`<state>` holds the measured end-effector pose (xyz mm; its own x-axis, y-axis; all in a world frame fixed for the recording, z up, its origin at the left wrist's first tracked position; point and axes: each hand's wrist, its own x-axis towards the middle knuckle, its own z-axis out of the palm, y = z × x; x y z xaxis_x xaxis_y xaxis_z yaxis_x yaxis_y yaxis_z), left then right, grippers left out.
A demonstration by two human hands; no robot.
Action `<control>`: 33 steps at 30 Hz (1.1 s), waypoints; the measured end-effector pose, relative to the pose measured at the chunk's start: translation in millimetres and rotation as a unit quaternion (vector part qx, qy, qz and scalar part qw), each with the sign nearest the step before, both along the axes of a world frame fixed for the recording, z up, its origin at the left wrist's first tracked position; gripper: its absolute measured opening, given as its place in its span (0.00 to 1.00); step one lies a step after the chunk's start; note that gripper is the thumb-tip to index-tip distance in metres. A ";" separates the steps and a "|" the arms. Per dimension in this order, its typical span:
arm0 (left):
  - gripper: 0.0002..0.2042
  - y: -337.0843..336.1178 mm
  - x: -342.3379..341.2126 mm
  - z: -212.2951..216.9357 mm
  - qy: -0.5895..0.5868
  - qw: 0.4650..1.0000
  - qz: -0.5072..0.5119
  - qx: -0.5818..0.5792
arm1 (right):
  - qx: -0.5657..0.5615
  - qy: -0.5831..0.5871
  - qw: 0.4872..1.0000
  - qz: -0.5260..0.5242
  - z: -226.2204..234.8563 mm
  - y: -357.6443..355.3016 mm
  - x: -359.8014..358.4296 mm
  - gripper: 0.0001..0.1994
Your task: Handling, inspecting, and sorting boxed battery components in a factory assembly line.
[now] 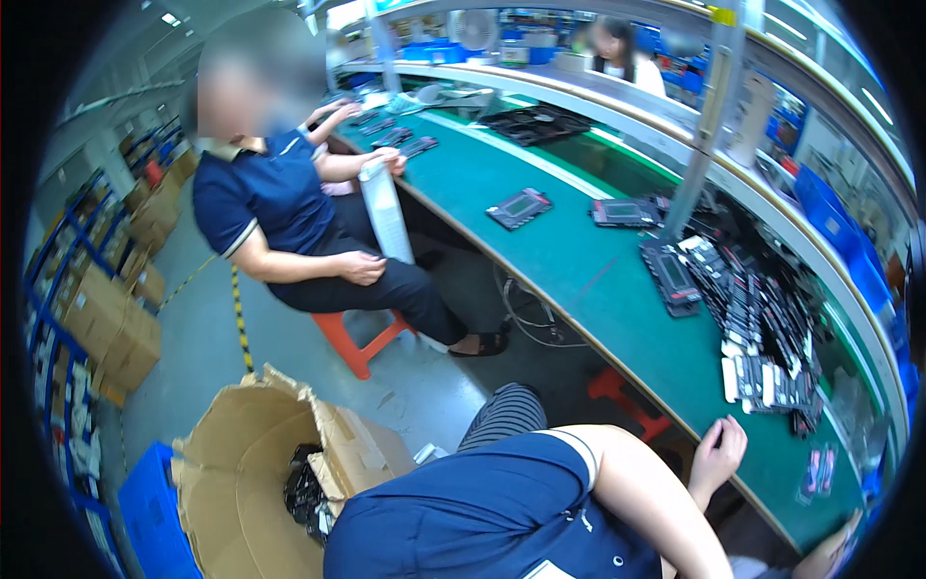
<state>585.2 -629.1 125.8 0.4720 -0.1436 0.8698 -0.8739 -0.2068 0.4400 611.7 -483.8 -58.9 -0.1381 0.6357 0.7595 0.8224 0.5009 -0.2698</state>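
Note:
My left hand [719,454] rests at the near edge of the green worktable [579,261], fingers curled together with nothing in them. My left arm bends up from my blue shirt [482,521]. Nearest to it are a heap of small black and white electronic parts [762,328] and two flat parts [815,473] on the green top. A strip of skin [831,552] shows at the lower right rim; my right hand itself is out of view.
A seated co-worker in a blue shirt [270,193] holds a long white strip [386,217] on a red stool [362,338]. Black trays [519,207] lie along the table. An open cardboard box [260,463], a blue crate [154,521] and stacked cartons [116,328] stand on the floor.

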 end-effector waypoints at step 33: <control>0.41 157.1 -203.0 -131.9 0.222 0.566 0.755 0.245 | 0.022 -0.052 0.979 0.195 41.7 -2.5 29.8 0.23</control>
<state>382.2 -472.0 -6.1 0.5351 0.5431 0.6471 0.6374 -0.7623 0.1127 641.5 -486.3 -17.2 -0.4422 0.4865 0.7535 0.5879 0.7917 -0.1661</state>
